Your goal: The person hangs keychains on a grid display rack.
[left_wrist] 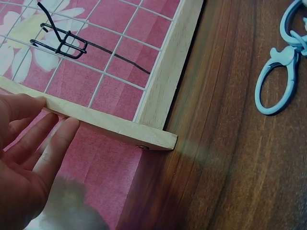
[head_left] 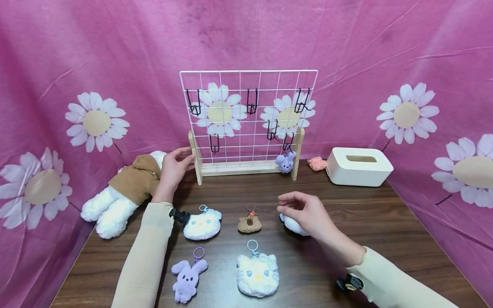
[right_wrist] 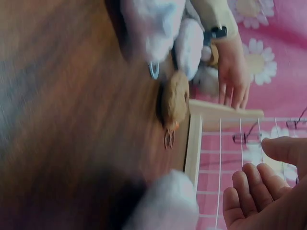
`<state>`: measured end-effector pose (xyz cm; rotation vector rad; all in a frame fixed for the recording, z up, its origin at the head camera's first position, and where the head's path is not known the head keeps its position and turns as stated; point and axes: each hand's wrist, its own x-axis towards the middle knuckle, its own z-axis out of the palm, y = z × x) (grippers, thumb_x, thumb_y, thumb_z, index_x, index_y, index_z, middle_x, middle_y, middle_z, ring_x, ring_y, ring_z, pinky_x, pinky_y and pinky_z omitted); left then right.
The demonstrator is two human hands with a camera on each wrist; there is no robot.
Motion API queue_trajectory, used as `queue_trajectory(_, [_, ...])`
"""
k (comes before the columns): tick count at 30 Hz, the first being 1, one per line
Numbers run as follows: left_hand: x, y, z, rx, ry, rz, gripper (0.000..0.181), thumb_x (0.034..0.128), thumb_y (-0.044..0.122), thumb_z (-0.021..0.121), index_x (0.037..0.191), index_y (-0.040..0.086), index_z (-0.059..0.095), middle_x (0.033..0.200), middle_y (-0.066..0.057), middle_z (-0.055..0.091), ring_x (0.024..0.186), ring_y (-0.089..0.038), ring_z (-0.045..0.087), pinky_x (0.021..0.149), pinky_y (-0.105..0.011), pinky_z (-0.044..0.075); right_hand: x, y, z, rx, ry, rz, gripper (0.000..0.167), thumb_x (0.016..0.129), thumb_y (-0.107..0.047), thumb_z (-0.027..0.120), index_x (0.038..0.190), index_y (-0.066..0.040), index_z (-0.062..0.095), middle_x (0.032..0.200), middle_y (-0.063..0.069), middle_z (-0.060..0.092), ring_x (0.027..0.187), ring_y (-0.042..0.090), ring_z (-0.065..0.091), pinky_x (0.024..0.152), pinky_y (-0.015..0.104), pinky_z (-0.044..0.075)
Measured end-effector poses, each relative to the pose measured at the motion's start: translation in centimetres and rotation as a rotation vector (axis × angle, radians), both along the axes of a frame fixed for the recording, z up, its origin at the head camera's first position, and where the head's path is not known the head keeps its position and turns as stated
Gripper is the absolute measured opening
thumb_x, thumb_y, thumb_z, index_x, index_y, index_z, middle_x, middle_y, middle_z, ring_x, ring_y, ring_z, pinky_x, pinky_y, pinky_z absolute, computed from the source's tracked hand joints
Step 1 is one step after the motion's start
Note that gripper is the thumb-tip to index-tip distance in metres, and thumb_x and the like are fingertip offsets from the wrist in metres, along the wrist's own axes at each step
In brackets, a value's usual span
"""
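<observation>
The left hand [head_left: 176, 166] reaches to the outer side of the pale wooden upright [head_left: 195, 160] at the left end of a display rack, its thumb and nearly straight fingers spread apart, the fingertips touching the wood. The right hand [head_left: 308, 209] is over a white plush piece [head_left: 294, 226] on the right of the table, partly hidden beneath it; thumb and fingers stand apart, loosely bent, with nothing between them, and the right wrist view shows the plush clear of the fingers. The upright supports a white wire grid [head_left: 248, 71] bearing six black wire hooks [head_left: 251, 112], and a small lavender plush rabbit [head_left: 286, 163] hangs from the lowest one on the right. In front of the rack, a small brown plush animal-head charm [head_left: 249, 226] with a ring lies near the middle, and a white plush cat-face charm [head_left: 202, 224] with a pale blue ring lies to its left, just beside the left forearm. Nearer the person are a lavender long-eared plush charm [head_left: 187, 280] with a purple ring and, to its right, a second white cat-face charm [head_left: 257, 276]. Farther out, a white plush toy in a brown hooded top [head_left: 135, 179] lies at the left, while a coral fluffy item [head_left: 317, 164] sits beside a white rounded tissue box [head_left: 358, 173] at the right. All rest on a dark wood-grain table [head_left: 385, 222] before a pink cloth [head_left: 346, 42] printed with white daisies.
</observation>
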<state>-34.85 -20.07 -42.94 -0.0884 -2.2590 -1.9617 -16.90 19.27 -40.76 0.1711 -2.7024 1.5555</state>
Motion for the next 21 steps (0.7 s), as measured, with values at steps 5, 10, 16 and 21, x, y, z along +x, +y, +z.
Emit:
queue_trajectory(5, [0.0,0.1,0.0,-0.008,0.003,0.002,0.041,0.1102,0.006,0.07,0.149,-0.007,0.066,0.144,-0.037,0.068,0.093,-0.003,0.076,0.087,-0.018,0.072,1.0,-0.9,-0.6,-0.016,-0.024,0.039,0.025,0.097,-0.013,0.088,0.119,-0.003,0.083,0.11,0.011,0.086,0.09,0.006,0.074,0.078,0.016,0.064])
queue_trajectory(10, [-0.1,0.1,-0.1,-0.009,0.001,0.006,0.041,0.1105,0.006,0.07,0.149,-0.007,0.066,0.143,-0.036,0.068,0.094,-0.004,0.076,0.086,-0.019,0.072,1.7,-1.5,-1.1,-0.038,-0.051,0.073,0.026,0.097,-0.012,0.088,0.119,-0.001,0.082,0.11,0.01,0.085,0.092,0.007,0.075,0.079,0.017,0.065])
queue_trajectory(16, [-0.1,0.1,-0.1,-0.001,0.004,0.014,0.04,0.1106,0.006,0.07,0.148,-0.007,0.066,0.143,-0.035,0.068,0.094,-0.003,0.076,0.087,-0.02,0.072,2.4,-2.2,-1.9,-0.046,-0.07,0.13,0.029,0.097,-0.012,0.088,0.12,0.004,0.08,0.111,0.015,0.084,0.092,0.005,0.074,0.081,0.017,0.066])
queue_trajectory(21, [0.0,0.1,-0.1,-0.002,-0.003,0.012,0.041,0.1105,0.006,0.07,0.149,-0.007,0.066,0.144,-0.035,0.068,0.094,-0.005,0.078,0.089,-0.021,0.072,2.7,-2.6,-2.7,-0.046,-0.072,0.175,0.028,0.097,-0.012,0.087,0.119,0.005,0.08,0.107,0.013,0.084,0.092,0.004,0.073,0.081,0.017,0.067])
